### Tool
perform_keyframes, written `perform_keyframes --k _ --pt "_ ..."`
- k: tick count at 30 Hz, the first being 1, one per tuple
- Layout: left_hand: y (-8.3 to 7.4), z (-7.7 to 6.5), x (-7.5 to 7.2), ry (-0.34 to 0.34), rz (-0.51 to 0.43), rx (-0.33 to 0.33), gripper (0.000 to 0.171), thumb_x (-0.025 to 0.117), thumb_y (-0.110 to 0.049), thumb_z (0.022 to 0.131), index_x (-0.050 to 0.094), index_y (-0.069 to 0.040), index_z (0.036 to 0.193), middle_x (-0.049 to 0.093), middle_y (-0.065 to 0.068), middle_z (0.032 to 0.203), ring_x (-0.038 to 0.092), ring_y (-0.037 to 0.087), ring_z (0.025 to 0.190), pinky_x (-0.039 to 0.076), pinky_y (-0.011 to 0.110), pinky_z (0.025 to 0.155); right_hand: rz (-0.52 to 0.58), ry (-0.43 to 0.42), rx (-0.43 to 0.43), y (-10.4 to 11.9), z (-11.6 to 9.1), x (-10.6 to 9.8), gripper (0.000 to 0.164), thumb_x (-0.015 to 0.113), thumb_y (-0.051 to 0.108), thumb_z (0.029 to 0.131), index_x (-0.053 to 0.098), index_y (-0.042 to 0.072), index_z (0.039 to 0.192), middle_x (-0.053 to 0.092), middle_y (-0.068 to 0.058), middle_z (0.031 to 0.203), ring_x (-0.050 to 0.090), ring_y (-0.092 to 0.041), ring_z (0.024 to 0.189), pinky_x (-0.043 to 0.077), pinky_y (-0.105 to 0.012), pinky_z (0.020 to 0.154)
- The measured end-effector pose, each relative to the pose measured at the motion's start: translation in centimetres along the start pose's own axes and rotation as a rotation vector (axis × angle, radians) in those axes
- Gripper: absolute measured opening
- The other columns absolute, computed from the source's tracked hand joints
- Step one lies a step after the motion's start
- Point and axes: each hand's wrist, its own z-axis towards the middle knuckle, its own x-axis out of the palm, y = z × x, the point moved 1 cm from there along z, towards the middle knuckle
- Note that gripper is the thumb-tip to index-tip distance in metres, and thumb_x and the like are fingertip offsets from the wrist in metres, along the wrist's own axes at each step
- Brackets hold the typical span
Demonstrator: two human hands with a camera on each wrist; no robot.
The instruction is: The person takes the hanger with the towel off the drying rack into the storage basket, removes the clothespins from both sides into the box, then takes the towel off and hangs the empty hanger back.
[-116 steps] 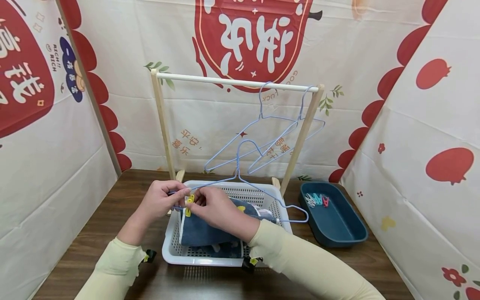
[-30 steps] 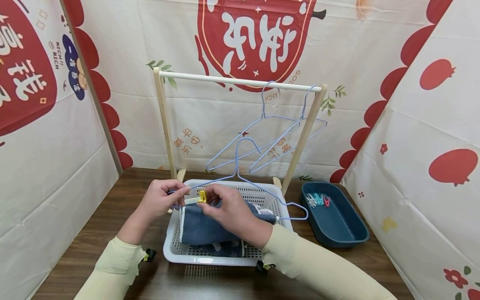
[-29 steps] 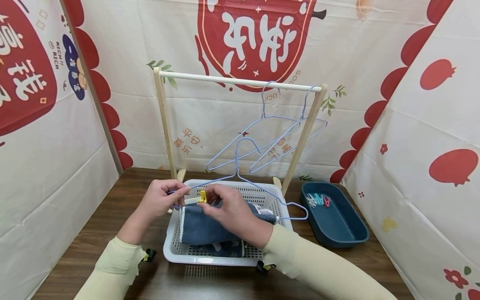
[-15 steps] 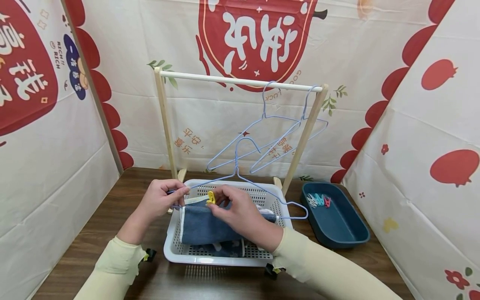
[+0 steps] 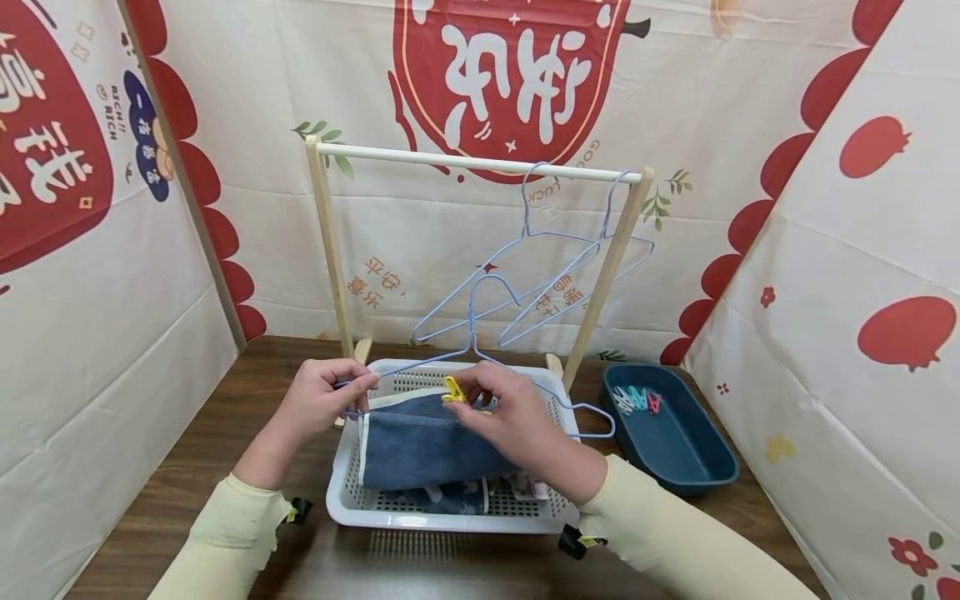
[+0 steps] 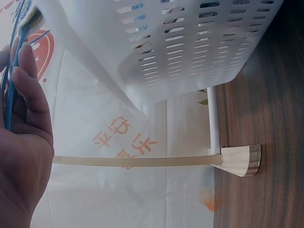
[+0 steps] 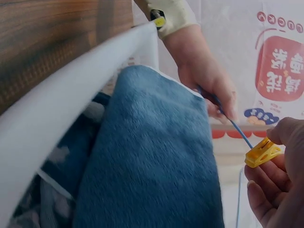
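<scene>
My left hand (image 5: pixel 324 402) grips the left end of a blue wire hanger (image 5: pixel 473 333) in the head view. A blue towel (image 5: pixel 427 454) with white edging drapes over the hanger's lower bar and hangs into the white basket (image 5: pixel 442 522). My right hand (image 5: pixel 517 417) pinches a yellow clothespin (image 5: pixel 453 390) above the towel's middle. In the right wrist view the clothespin (image 7: pixel 262 153) sits between thumb and fingers, beside the towel (image 7: pixel 156 152). The left wrist view has my left hand (image 6: pixel 26 114) with its fingers round the blue wire.
Behind the basket stands a wooden rack with a white rail (image 5: pixel 465 161), and two blue hangers (image 5: pixel 564 236) hang at its right. A dark teal tray (image 5: pixel 686 442) with several clothespins (image 5: pixel 636 401) stands right. More patterned cloth (image 5: pixel 450 497) lies in the basket.
My right hand has moved right with the yellow clothespin, from the towel's left end beside my left hand to above its middle. My left hand keeps its grip on the hanger.
</scene>
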Motion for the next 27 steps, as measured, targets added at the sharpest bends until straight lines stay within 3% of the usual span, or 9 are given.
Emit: perform_keyframes --k 5,14,21,27 --pt "0.0 0.0 0.0 -0.007 0.0 0.002 0.011 0.073 0.0 0.105 0.076 0.005 0.096 0.071 0.004 0.068 0.065 0.019 0.056 0.059 0.031 0.052 -0.025 -0.006 0.001 -0.2 -0.5 -1.6 0.026 0.087 0.008 0.098 0.08 0.014 0.122 0.071 0.007 0.105 0.067 -0.01 0.091 0.059 -0.032 0.074" --pt "-0.2 0.0 -0.1 -0.013 -0.002 -0.002 0.014 0.073 0.001 0.105 0.077 -0.004 0.092 0.07 0.004 0.067 0.065 0.018 0.055 0.059 0.031 0.051 -0.057 -0.008 -0.036 0.4 -1.6 -3.8 0.033 0.086 0.006 0.097 0.078 0.013 0.128 0.072 0.007 0.111 0.067 -0.011 0.095 0.061 -0.033 0.077" --pt "0.0 0.0 -0.1 -0.01 0.002 -0.003 0.012 0.073 0.001 0.105 0.079 -0.002 0.095 0.071 0.004 0.069 0.065 0.019 0.056 0.059 0.031 0.052 -0.113 -0.087 -0.046 0.2 -2.0 -6.7 0.038 0.085 -0.001 0.095 0.078 0.011 0.13 0.073 0.004 0.111 0.066 -0.012 0.096 0.061 -0.029 0.081" --pt "-0.1 0.1 0.0 -0.008 0.0 0.002 0.011 0.073 0.001 0.105 0.077 0.002 0.094 0.071 0.005 0.068 0.066 0.018 0.056 0.059 0.03 0.052 -0.134 -0.152 0.019 -0.3 -2.2 -9.5 0.043 0.084 -0.006 0.094 0.077 0.01 0.133 0.074 0.001 0.115 0.067 -0.015 0.096 0.059 -0.023 0.079"
